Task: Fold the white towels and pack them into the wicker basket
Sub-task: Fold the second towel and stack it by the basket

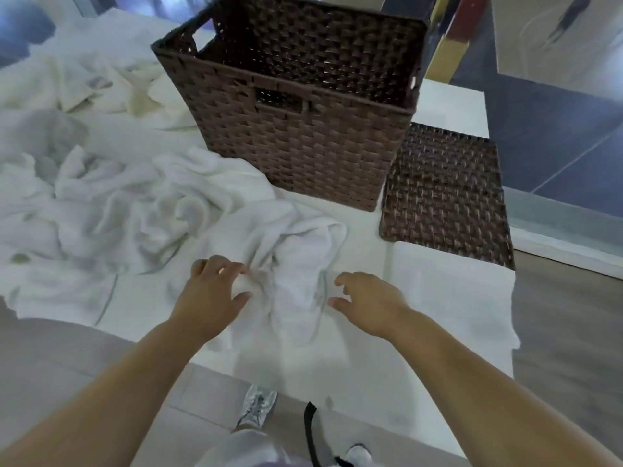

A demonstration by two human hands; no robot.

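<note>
We reach for crumpled towel (296, 264) at near table edge, in front of wicker basket (296, 106). Left hand (210, 298) touches towel, fingers loosely curled, holding nothing; right hand (367, 305) hovers beside, half open, empty. Folding not begun, we judge. Next: find corners, spread flat.

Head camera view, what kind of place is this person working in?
Probably a laundry or housekeeping spot indoors, though that's a guess. A white table holds crumpled white towels, a brown wicker basket and its flat woven lid, above a tiled floor.
</note>
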